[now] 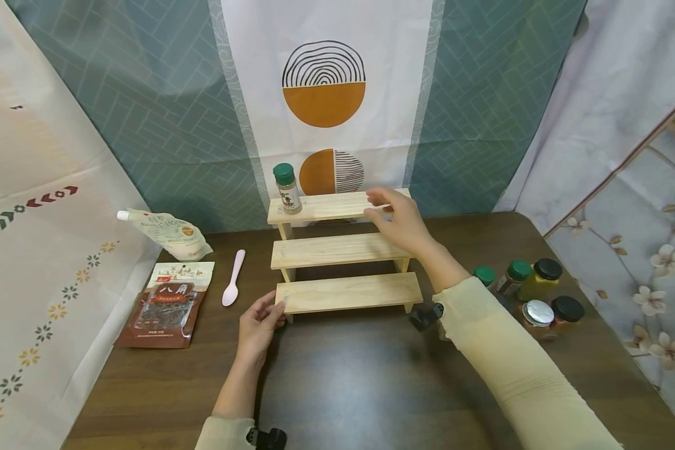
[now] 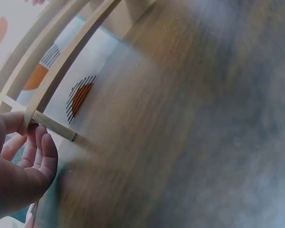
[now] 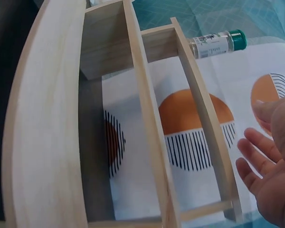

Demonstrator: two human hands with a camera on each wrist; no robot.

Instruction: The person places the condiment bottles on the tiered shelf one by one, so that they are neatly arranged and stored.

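Note:
A three-tier wooden step rack point(image 1: 349, 292) stands on the table, its steps rising toward the back. My left hand point(image 1: 257, 326) pinches the left end of the lowest step; in the left wrist view the thumb and fingers of that hand point(image 2: 26, 168) lie on either side of the board's end. Over the right part of the top step hovers my right hand point(image 1: 399, 222), fingers loosely spread and holding nothing. In the right wrist view this hand point(image 3: 275, 166) is apart from the boards. A green-capped spice jar point(image 1: 288, 190) sits upright at the top step's left end.
Several jars with green, black and silver lids, among them a silver-lidded one point(image 1: 538, 314), stand at the right. Left of the rack lie a pink spoon point(image 1: 234, 279), a brown spice packet point(image 1: 165, 306) and a white-capped pouch point(image 1: 171, 234). A patterned cloth point(image 1: 467, 125) hangs behind.

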